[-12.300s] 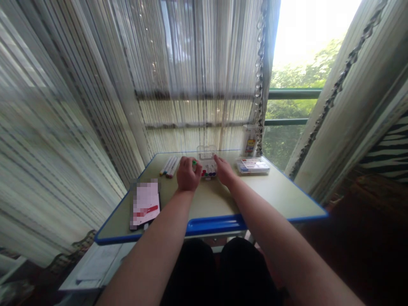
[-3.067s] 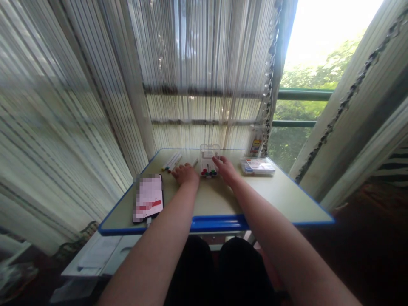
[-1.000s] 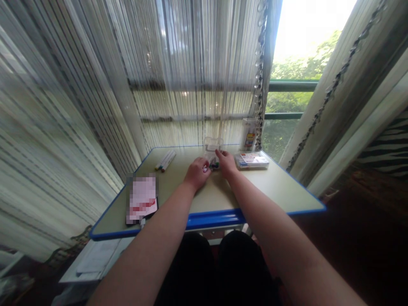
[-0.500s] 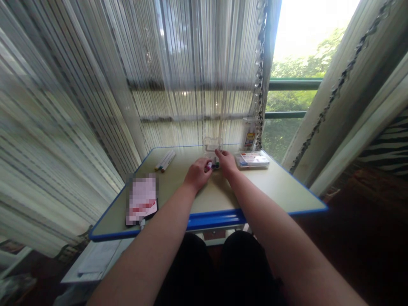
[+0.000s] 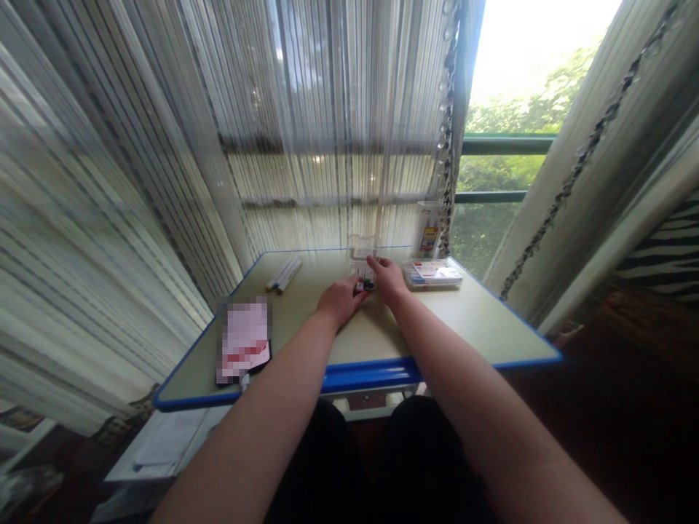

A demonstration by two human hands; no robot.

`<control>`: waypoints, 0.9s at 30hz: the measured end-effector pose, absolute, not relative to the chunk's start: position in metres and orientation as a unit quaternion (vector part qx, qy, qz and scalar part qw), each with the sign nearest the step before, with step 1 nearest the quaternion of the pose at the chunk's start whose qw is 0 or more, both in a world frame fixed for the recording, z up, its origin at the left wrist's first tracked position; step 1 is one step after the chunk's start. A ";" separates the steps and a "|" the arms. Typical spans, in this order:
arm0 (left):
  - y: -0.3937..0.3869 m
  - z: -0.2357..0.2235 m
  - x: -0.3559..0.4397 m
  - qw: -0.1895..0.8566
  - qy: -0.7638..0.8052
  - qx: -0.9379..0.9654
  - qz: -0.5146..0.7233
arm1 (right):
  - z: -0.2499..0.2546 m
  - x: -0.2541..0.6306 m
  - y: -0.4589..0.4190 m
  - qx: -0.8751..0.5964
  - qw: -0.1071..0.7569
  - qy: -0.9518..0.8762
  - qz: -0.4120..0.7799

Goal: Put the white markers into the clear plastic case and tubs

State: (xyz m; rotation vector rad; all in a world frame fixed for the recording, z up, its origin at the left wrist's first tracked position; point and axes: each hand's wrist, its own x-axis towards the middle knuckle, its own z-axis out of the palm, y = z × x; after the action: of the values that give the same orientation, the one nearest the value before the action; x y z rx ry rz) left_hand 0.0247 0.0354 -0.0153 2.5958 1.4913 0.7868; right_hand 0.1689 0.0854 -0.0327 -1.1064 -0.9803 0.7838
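A small clear plastic case (image 5: 363, 251) with its lid up sits at the far middle of the beige desk (image 5: 480, 327); coloured marker caps show in it. My left hand (image 5: 339, 300) rests just left of the case, fingers curled and pinched on a marker with a pink cap at the case's front. My right hand (image 5: 386, 279) grips the case's right side. Two or three loose markers (image 5: 284, 275) lie at the far left of the desk.
A phone (image 5: 243, 340) lies at the desk's near left corner. A flat clear box (image 5: 432, 273) and an upright packet (image 5: 427, 229) sit at the far right. Sheer striped curtains hang close behind and to the left. The desk has a blue rim (image 5: 371, 375).
My left hand came from the loose markers on the left over to the case with a marker. In the last second both hands have hardly shifted.
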 end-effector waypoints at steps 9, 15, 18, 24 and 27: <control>0.038 -0.014 0.026 0.052 0.464 0.840 0.277 | -0.032 0.166 0.084 -0.482 0.670 -0.445 0.349; 0.039 -0.013 0.027 0.067 0.484 0.825 0.284 | -0.033 0.166 0.085 -0.486 0.672 -0.443 0.340; 0.039 -0.013 0.028 0.069 0.505 0.811 0.288 | -0.033 0.167 0.084 -0.478 0.671 -0.446 0.350; 0.038 -0.014 0.026 0.063 0.491 0.817 0.294 | -0.030 0.166 0.080 -0.477 0.665 -0.445 0.363; 0.038 -0.015 0.026 0.055 0.476 0.825 0.299 | -0.030 0.165 0.080 -0.477 0.665 -0.440 0.369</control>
State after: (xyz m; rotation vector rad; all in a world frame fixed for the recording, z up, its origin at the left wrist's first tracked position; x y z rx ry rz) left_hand 0.0260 0.0383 -0.0149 2.5051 1.4453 0.9085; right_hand 0.1651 0.0802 -0.0297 -1.0768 -0.9932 0.8337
